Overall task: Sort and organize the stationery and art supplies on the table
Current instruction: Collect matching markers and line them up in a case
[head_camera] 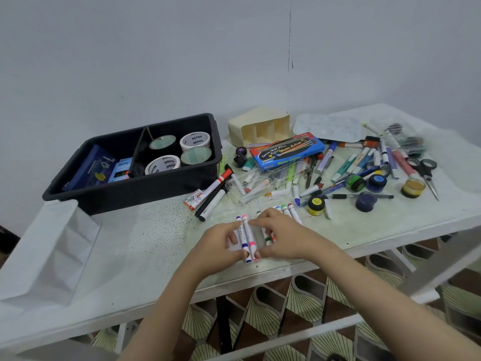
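Observation:
Two short white markers (pixel 246 237), one with blue ends and one with pink ends, lie side by side near the table's front edge. My left hand (pixel 220 246) holds them from the left, thumb underneath. My right hand (pixel 283 235) pinches them from the right with its fingertips and covers more white markers (pixel 287 211) with green, red and blue caps. A black bin (pixel 78 188) at the back left holds several tape rolls (pixel 195 140) and blue boxes. A heap of pens, markers and paint pots (pixel 316 205) fills the right side.
A cream desk organiser (pixel 260 126) lies tipped behind a blue watercolour box (pixel 287 151). Scissors (pixel 426 175) lie at the far right. A white lid or tray (pixel 44 254) rests at the left edge. Red-capped and black markers (pixel 212 198) lie beside the bin.

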`<state>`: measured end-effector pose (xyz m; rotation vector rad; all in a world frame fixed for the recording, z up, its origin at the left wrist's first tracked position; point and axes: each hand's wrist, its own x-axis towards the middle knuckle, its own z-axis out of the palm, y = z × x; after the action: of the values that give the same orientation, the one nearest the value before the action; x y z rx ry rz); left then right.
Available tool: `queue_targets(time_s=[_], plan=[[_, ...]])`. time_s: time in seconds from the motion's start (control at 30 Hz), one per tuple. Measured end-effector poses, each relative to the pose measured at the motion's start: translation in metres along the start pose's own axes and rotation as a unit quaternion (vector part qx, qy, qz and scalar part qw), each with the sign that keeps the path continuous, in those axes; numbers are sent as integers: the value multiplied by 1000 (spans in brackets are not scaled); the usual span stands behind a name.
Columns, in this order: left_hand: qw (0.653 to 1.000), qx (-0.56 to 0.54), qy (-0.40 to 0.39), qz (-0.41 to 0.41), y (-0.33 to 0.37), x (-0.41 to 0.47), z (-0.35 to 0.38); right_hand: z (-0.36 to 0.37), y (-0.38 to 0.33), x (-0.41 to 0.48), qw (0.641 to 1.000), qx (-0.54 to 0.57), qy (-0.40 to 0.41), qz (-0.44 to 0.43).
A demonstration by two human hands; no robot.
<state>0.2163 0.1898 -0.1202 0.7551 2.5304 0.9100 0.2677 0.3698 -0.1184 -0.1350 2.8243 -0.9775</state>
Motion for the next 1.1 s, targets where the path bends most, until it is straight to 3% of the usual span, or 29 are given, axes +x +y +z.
queue_targets(time_s=[0.17, 0.33, 0.53, 0.7, 0.83, 0.93, 1.1], plan=[[989, 22, 93, 112, 2, 4, 18, -8, 20, -32, 993, 28, 104, -55], [980, -12, 138, 142, 39, 32, 35, -43, 59, -58, 985, 18, 168, -43], [977, -30, 138, 158, 97, 84, 72, -108, 124, -82, 971, -8, 238, 30], [977, 56, 79, 189, 126, 120, 104, -158, 183, -90, 955, -37, 281, 85], [976, 84, 108, 167, 129, 136, 123, -183, 223, -88, 950, -72, 286, 105], [972, 72, 153, 164, 132, 142, 127, -200, 239, -77, 945, -165, 272, 82], [969, 79, 185, 143, 142, 151, 129, -228, 251, -46, 935, -296, 191, 46]])
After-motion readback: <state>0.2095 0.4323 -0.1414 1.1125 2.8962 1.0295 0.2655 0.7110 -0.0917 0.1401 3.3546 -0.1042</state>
